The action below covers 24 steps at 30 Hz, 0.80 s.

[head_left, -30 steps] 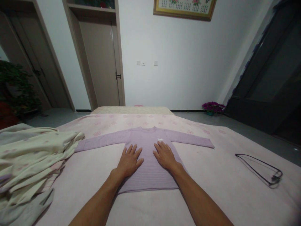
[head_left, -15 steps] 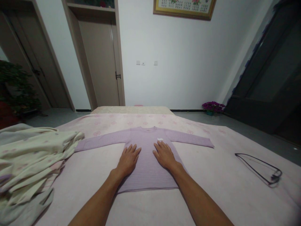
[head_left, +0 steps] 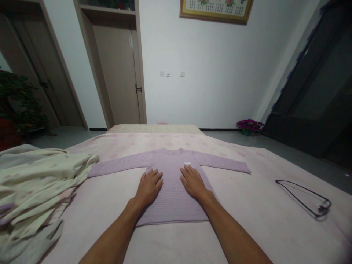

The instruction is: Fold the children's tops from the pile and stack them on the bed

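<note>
Rests left hand (head_left: 150, 185) and right hand (head_left: 193, 181) palm-down and outstretched, gripping nothing, on the lilac ribbed sweater (head_left: 172, 198) directly beneath. Could ruck the knit by sliding unevenly, or, tugging, snag a sleeve (head_left: 118, 166) on the cream fabric heap (head_left: 46, 172) beyond the left hand.

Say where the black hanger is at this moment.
In the head view, the black hanger lies on the pale pink sheet at the far right, apart from the purple top and to the right of its nearer sleeve.

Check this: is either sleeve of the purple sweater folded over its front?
No, both sleeves stretch outward from the sweater.
</note>
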{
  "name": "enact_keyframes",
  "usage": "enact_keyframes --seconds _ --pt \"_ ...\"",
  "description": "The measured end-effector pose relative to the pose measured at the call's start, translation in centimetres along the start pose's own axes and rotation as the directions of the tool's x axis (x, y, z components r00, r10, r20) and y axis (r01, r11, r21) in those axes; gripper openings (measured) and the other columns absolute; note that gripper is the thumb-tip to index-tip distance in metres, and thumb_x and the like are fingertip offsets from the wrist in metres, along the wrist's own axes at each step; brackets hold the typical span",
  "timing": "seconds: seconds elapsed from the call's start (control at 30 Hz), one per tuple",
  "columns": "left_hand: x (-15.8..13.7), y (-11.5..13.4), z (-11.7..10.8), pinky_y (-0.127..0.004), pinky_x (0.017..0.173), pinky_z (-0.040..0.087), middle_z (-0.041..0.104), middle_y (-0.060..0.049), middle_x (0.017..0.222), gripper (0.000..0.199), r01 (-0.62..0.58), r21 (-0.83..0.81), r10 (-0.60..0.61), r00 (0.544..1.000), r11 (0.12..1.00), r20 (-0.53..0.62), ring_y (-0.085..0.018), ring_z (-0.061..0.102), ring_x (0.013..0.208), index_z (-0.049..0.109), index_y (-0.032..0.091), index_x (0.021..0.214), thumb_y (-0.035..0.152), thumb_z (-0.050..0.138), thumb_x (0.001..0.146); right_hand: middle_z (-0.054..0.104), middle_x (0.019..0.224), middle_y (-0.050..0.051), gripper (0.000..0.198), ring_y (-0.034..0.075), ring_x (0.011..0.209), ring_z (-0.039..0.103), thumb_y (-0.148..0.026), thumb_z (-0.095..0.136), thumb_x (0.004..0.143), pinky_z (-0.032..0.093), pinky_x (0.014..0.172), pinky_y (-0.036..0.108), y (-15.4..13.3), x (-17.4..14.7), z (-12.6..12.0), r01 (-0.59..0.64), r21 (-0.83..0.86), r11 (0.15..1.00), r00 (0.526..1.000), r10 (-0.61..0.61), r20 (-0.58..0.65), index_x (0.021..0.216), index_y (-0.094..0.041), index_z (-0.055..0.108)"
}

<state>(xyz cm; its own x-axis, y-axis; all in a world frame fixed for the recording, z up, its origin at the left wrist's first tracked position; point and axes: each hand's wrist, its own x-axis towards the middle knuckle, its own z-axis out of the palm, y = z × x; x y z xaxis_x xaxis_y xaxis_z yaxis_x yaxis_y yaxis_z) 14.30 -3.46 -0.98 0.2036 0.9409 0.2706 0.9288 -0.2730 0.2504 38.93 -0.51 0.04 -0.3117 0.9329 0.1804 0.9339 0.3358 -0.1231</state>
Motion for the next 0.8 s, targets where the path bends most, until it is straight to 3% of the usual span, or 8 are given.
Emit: enact_keyframes --seconds 0.17,0.3,0.47,0.57,0.7,0.8 --pt "0.9 -2.3 0.2 -0.049 0.118 0.026 0.053 -0.012 0.147 0.046 0.233 -0.009 -0.231 0.962 0.973 -0.142 -0.03 0.039 0.142 0.054 0.015 0.14 0.031 0.036 0.1 0.037 0.158 0.014 0.049 0.027 0.148 0.028 -0.037 0.035 0.103 0.019 0.12 0.046 0.2 0.1 0.1 0.016 -0.011 1.0 1.0 -0.016 0.002 0.147 -0.018 0.047" --pt "1.7 -6.2 -0.3 -0.048 0.118 0.023 0.048 -0.015 0.15 0.052 0.377 0.098 -0.347 0.908 0.921 -0.233 -0.032 0.035 0.144 0.047 0.012 0.146 0.033 0.032 0.101 0.038 0.157 0.013 0.05 0.027 0.148 0.028 -0.039 0.036 0.102 0.019 0.12 0.046 0.3 0.3 0.4 0.01 -0.019 1.0 1.0 -0.01 0.0 0.147 -0.018 0.047" --pt "1.5 -13.7 -2.1 -0.051 0.114 0.025 0.048 -0.017 0.15 0.057 0.517 0.22 -0.484 0.854 0.827 -0.189 -0.035 0.036 0.141 0.045 0.013 0.146 0.042 0.026 0.101 0.038 0.157 0.013 0.05 0.026 0.148 0.027 -0.038 0.037 0.102 0.019 0.12 0.046 0.4 0.5 0.6 0.008 -0.016 1.0 1.0 -0.008 -0.003 0.146 -0.019 0.048" --pt "0.7 -17.6 -3.9 -0.054 0.107 0.031 0.056 -0.021 0.139 0.054 0.573 0.219 -0.546 0.819 0.79 -0.174 -0.038 0.045 0.132 0.058 0.011 0.131 0.042 0.027 0.099 0.038 0.157 0.012 0.05 0.026 0.148 0.028 -0.038 0.038 0.101 0.019 0.12 0.046 0.4 0.5 0.5 0.001 -0.004 1.0 1.0 -0.001 0.002 0.146 -0.019 0.048" --pt "0.2 -20.8 -6.4 -0.052 0.096 0.04 0.064 -0.02 0.124 0.044 0.628 0.184 -0.608 0.779 0.757 -0.155 -0.037 0.056 0.116 0.068 0.013 0.106 0.037 0.032 0.096 0.038 0.157 0.013 0.05 0.027 0.148 0.028 -0.038 0.038 0.101 0.018 0.12 0.045 0.3 0.4 0.4 -0.007 0.011 1.0 1.0 0.007 0.002 0.146 -0.018 0.048" --pt "0.7 -22.0 -7.5 -0.046 0.084 0.046 0.068 -0.018 0.11 0.033 0.682 0.145 -0.67 0.731 0.717 -0.128 -0.035 0.062 0.102 0.069 0.014 0.1 0.032 0.043 0.09 0.037 0.158 0.012 0.05 0.026 0.148 0.028 -0.038 0.038 0.101 0.018 0.12 0.046 0.2 0.4 0.3 -0.01 0.014 1.0 1.0 0.01 0.003 0.146 -0.019 0.048"
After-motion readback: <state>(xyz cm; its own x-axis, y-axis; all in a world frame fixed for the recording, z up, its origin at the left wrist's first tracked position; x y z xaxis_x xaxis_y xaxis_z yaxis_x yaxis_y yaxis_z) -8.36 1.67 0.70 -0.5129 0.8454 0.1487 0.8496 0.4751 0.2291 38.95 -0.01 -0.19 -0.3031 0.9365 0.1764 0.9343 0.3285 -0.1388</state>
